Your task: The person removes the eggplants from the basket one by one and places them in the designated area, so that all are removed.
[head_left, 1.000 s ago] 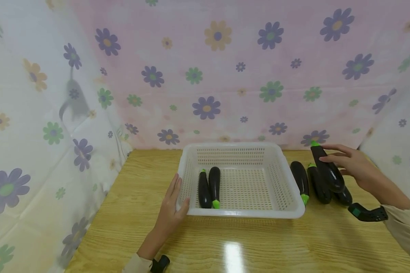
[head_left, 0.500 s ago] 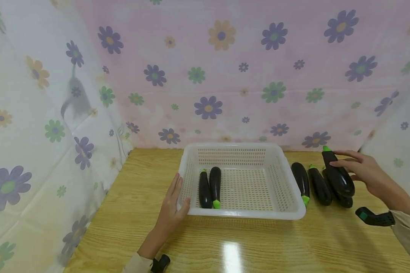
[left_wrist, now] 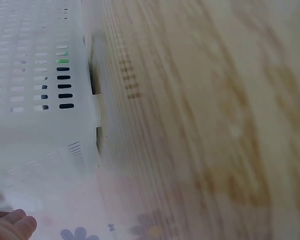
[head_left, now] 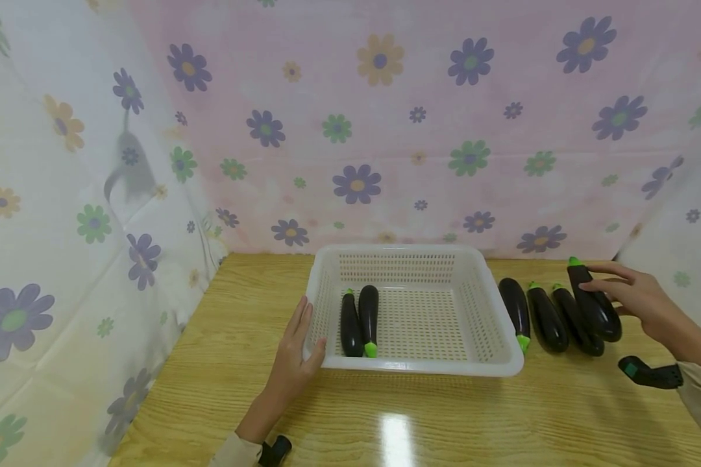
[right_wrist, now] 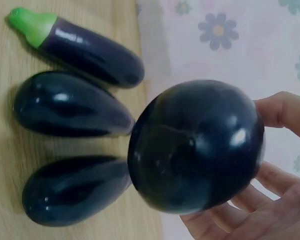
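My left hand (head_left: pixel 295 353) holds the left rim of a white plastic basket (head_left: pixel 420 366) by its near corner, fingers along the outside and thumb over the rim. Inside, two dark eggplants (head_left: pixel 368 321) lie side by side at the left. To the right of the basket, my right hand (head_left: pixel 648 301) grips another eggplant (head_left: pixel 594 305) near its green stem end, thumb on one side and fingers on the other. The right wrist view shows this eggplant (right_wrist: pixel 197 147) blunt end toward the camera, raised above the table. Part of the right palm (right_wrist: pixel 290 210) is visible there.
Three eggplants (head_left: pixel 548 319) lie in a row on the wooden table (head_left: pixel 222 363), between the basket and my right hand. The leftmost eggplant (right_wrist: pixel 90 52) points its green end the opposite way. Flowered cloth (head_left: pixel 356 130) hangs behind and at both sides.
My right hand has carried its eggplant to the right and slightly lower, uncovering more of the eggplant beneath. The left hand and the basket stay in place.
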Action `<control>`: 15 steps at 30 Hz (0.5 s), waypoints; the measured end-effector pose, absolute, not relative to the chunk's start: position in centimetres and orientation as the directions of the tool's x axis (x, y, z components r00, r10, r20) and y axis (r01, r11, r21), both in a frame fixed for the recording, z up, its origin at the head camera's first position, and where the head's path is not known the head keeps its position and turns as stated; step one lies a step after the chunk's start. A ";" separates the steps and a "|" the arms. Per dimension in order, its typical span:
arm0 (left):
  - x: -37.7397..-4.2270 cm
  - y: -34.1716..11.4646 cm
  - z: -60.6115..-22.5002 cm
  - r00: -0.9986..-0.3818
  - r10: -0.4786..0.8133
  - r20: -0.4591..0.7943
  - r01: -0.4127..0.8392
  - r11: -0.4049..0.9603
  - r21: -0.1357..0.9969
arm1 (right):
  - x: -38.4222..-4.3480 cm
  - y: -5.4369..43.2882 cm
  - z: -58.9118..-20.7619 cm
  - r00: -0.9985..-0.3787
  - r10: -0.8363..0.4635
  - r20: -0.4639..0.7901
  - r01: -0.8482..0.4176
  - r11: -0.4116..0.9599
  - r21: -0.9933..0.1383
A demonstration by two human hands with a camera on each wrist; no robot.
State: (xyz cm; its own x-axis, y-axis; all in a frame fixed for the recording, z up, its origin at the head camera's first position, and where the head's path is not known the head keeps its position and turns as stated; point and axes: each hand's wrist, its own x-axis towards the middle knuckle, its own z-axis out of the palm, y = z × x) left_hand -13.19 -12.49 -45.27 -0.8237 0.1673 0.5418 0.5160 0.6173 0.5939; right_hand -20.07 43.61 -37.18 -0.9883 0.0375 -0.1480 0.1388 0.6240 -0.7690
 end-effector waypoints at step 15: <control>-13.2 -12.5 -45.2 -0.805 0.179 0.566 0.546 0.598 0.587 | -20.3 46.4 -39.8 -0.986 0.086 -0.145 0.165 0.661 -0.732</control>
